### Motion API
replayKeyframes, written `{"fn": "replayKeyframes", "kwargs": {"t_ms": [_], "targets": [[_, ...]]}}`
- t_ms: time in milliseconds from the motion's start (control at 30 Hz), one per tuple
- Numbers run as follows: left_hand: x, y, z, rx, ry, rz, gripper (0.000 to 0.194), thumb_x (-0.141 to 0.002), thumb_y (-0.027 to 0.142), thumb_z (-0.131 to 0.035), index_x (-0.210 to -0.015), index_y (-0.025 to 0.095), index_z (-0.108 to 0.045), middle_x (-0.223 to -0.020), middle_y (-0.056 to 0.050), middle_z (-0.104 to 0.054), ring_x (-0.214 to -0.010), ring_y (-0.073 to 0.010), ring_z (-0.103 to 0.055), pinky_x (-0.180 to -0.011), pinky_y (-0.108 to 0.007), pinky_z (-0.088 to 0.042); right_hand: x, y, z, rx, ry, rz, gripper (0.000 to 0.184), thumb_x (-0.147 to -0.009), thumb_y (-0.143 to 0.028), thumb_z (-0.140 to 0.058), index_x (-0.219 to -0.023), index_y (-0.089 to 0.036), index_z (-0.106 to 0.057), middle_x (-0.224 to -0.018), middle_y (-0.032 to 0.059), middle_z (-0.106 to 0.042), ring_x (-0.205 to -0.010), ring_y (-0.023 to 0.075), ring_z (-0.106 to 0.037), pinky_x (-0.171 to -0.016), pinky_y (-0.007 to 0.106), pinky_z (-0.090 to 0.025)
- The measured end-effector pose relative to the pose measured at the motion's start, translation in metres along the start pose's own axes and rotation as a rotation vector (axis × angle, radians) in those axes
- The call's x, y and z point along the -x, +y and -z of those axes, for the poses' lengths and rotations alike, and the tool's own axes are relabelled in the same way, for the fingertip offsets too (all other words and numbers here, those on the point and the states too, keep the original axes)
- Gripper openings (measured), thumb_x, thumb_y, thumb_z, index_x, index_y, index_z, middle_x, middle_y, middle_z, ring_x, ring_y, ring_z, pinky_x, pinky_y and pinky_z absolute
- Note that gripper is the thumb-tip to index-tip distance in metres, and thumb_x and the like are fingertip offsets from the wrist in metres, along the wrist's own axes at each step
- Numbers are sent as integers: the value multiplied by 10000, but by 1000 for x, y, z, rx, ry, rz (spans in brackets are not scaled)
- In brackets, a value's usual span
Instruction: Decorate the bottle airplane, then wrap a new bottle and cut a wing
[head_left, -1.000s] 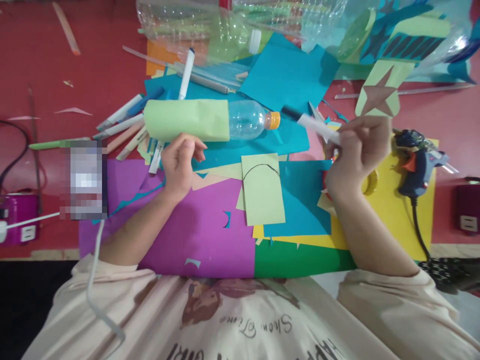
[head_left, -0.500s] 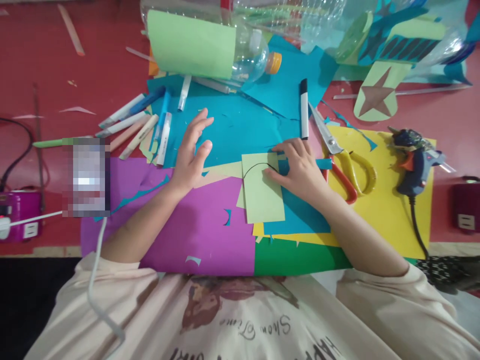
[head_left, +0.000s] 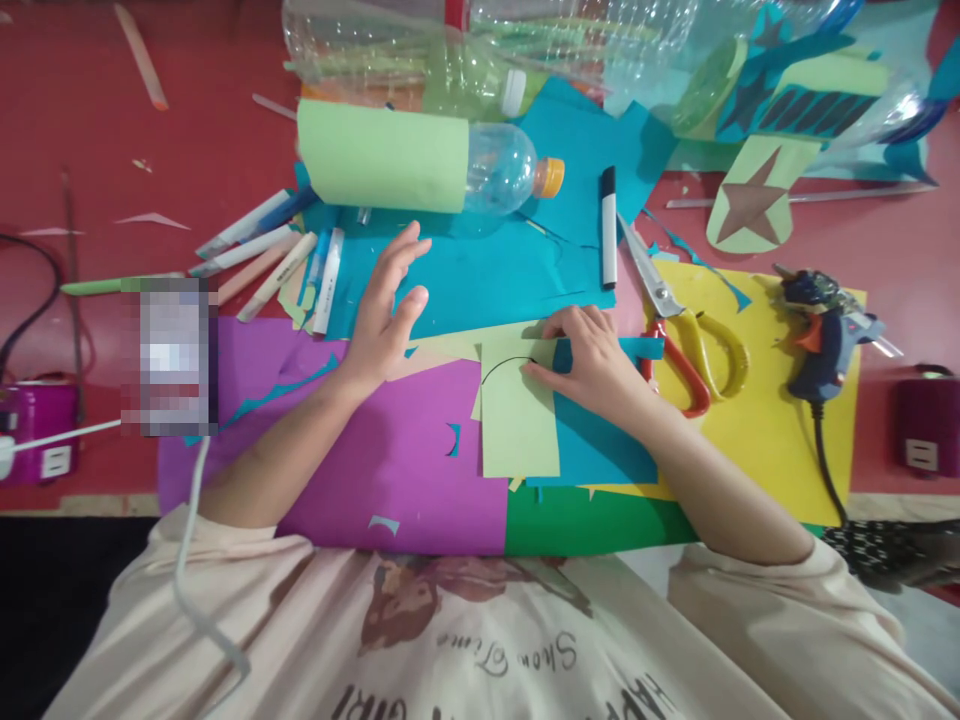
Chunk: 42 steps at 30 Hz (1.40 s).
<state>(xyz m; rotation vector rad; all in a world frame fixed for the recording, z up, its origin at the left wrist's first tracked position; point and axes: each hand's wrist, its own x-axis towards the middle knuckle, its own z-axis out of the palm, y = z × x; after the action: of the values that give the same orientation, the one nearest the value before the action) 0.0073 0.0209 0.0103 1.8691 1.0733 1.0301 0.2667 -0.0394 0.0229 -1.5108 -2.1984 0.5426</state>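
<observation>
My right hand (head_left: 592, 350) rests on a small piece of light green paper (head_left: 519, 430), its thumb pressed on the sheet and its fingers curled at the upper right part. A black curved line runs across the paper and passes under the thumb. My left hand (head_left: 390, 315) is held over the blue and purple sheets, fingers apart, holding nothing. Just beyond it lies a clear plastic bottle (head_left: 504, 168) on its side, with an orange cap and a light green paper wrap. A black-capped marker (head_left: 608, 230) lies beyond my right hand.
Scissors (head_left: 679, 325) with red and yellow handles lie right of my right hand. A glue gun (head_left: 817, 345) rests on yellow paper (head_left: 757, 450). Several markers (head_left: 259, 260) lie at the left, near a phone (head_left: 178, 355) with a cable. More bottles (head_left: 360, 40) stand across the back.
The wrapped bottle has rolled towards me, covering part of a marker. My right hand and the light green paper have shifted slightly towards me. My left hand has hardly moved.
</observation>
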Motion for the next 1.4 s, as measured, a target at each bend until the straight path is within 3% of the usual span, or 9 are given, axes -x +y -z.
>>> {"fn": "replayKeyframes", "kwargs": {"t_ms": [267, 433, 800, 967, 1167, 1267, 1400], "targets": [[-1, 3, -1, -24, 5, -39, 440, -935, 571, -390, -1317, 367, -470, -1486, -33, -409, -1400, -225, -360, -1127, -414, -337, -3, -2, 3, -169, 34, 44, 107, -851, -248, -505, -929, -245, -577, -872, 51, -692, -829, 233, -616, -800, 429, -459], [-1, 5, -2, -25, 22, 13, 446, -915, 604, -394, -1293, 389, -491, -1480, -10, -423, -1391, -239, -378, -1125, -391, -347, -5, 2, 5, -293, 73, -55, 162, -842, -282, -556, -974, -243, -643, -938, 45, -727, -879, 223, -662, -809, 413, -512], [0, 6, -1, -71, 33, -55, 410, -931, 580, -379, -1224, 347, -547, -1365, -52, -523, -1307, -244, -469, -1080, -395, -384, -7, 3, 6, -471, 188, -156, 37, -811, -209, -573, -817, -232, -602, -881, 21, -730, -860, 175, -692, -730, 328, -549], [1, 10, -1, -67, 28, -49, 436, -932, 583, -370, -1171, 284, -578, -1317, -76, -559, -1265, -250, -504, -1068, -411, -397, -7, 5, 5, -471, 327, -163, 74, -772, -201, -594, -835, -235, -615, -793, -4, -684, -687, 128, -638, -594, 259, -501], [3, 15, -3, -30, 10, -49, 444, -943, 574, -352, -1063, 249, -630, -1148, -68, -657, -1102, -209, -614, -964, -366, -474, -8, 4, 2, -622, 307, -224, 85, -758, -214, -622, -840, -229, -605, -643, -48, -589, -454, 71, -431, -414, 218, -336], [7, 22, -9, 145, -26, 71, 428, -906, 586, -441, -1056, 232, -631, -1064, -66, -685, -966, -181, -667, -853, -317, -523, -11, 0, 3, -758, 294, -242, 95, -734, -198, -628, -821, -228, -603, -616, -53, -576, -477, 81, -478, -418, 216, -356], [14, 43, -22, 617, -189, 458, 546, -736, 578, -681, -1153, 236, -593, -1064, -66, -703, -948, -196, -683, -820, -297, -543, -13, -6, 4, -882, 254, -286, 113, -723, -201, -639, -825, -227, -596, -633, -49, -602, -517, 90, -527, -443, 216, -395]]}}
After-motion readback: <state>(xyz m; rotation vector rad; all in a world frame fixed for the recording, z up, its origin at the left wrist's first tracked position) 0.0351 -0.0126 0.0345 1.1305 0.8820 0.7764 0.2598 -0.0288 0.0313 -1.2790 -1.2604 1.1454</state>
